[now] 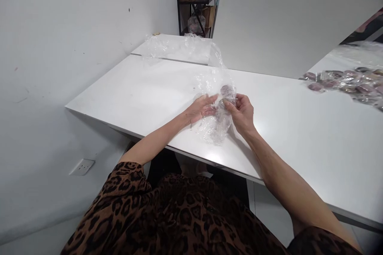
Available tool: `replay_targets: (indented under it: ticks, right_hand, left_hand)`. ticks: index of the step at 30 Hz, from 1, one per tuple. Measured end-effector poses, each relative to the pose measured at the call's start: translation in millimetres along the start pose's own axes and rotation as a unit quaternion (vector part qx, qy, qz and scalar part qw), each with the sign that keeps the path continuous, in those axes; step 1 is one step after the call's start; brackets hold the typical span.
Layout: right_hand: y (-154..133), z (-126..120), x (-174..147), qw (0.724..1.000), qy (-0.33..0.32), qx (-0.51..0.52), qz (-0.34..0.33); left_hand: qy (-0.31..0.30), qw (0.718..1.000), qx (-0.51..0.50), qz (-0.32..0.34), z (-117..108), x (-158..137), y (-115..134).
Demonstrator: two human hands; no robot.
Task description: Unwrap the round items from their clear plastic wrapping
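A length of clear, crinkled plastic film runs from the far end of the white table to my hands. My right hand is closed, pinching the film between thumb and fingers. Inside the film, just above the right thumb, shows a purplish, rounded, stone-like piece. My left hand is at the left side of the film and touches it, fingers stretched and apart. Part of its fingers is seen only through the film.
Several film-wrapped purplish and brown pieces lie at the table's right. Behind the table stands a black shelf with boxes and a bag. A wall bounds the left, with a socket low down.
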State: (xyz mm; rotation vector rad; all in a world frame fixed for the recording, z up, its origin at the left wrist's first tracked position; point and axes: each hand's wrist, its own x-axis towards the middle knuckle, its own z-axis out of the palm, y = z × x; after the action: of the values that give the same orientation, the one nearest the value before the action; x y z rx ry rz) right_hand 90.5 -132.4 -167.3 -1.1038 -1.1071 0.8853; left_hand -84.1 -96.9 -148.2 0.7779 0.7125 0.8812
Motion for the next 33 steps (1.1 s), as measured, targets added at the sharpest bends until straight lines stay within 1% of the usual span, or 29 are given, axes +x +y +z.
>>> replay_targets:
  ticks: [1, 3, 5, 6, 10, 12, 14, 17, 20, 22, 25, 27, 30, 33]
  right_hand:
    - [-1, 1, -1, 1.000, -0.004, 0.005, -0.003]
    - [-4, 4, -2, 1.000, -0.007, 0.023, -0.003]
    - [-5, 5, -1, 0.998, -0.004, 0.059, 0.018]
    - [-5, 4, 1, 0.996, -0.003, 0.081, 0.036]
    - [-1, -2, 11, 0.981, 0.000, 0.143, 0.129]
    - [0, -6, 17, 0.973, -0.001, 0.149, 0.175]
    - [-2, -9, 20, 0.970, -0.016, 0.138, 0.199]
    - [-6, -11, 20, 0.972, -0.051, 0.114, 0.198]
    - [-7, -10, 18, 0.969, -0.060, 0.105, 0.217]
    - [-4, -11, 18, 0.970, -0.040, 0.089, 0.222]
    - [1, -14, 22, 0.981, 0.031, 0.041, 0.188]
    - [3, -18, 25, 0.983, 0.065, 0.026, 0.172]
    - [1, -21, 28, 0.981, 0.073, 0.038, 0.173]
    - [-3, -21, 29, 0.982, 0.062, 0.045, 0.172]
  left_hand:
    - [-0.003, 0.999, 0.031, 0.004, 1, 0, -2]
    - [0.020, 0.997, 0.069, 0.015, 1, 2, -4]
    - [0.045, 0.996, 0.070, 0.034, -1, 3, -1]
    - [0.047, 0.996, 0.060, 0.046, -2, 2, 2]
    - [0.011, 0.997, -0.009, 0.079, -4, -3, 18]
    - [-0.003, 0.997, -0.024, 0.078, 1, -8, 25]
    - [-0.011, 0.997, -0.020, 0.075, 8, -12, 31]
    - [-0.001, 0.998, -0.007, 0.064, 22, -18, 39]
    - [0.003, 0.998, 0.009, 0.062, 35, -24, 49]
    - [-0.001, 0.997, 0.024, 0.073, 42, -29, 59]
    - [0.002, 0.994, 0.031, 0.103, 51, -38, 75]
    - [0.010, 0.992, 0.032, 0.118, 57, -42, 86]
    - [0.023, 0.991, 0.033, 0.130, 67, -48, 100]
    - [0.021, 0.990, 0.025, 0.139, 78, -51, 109]
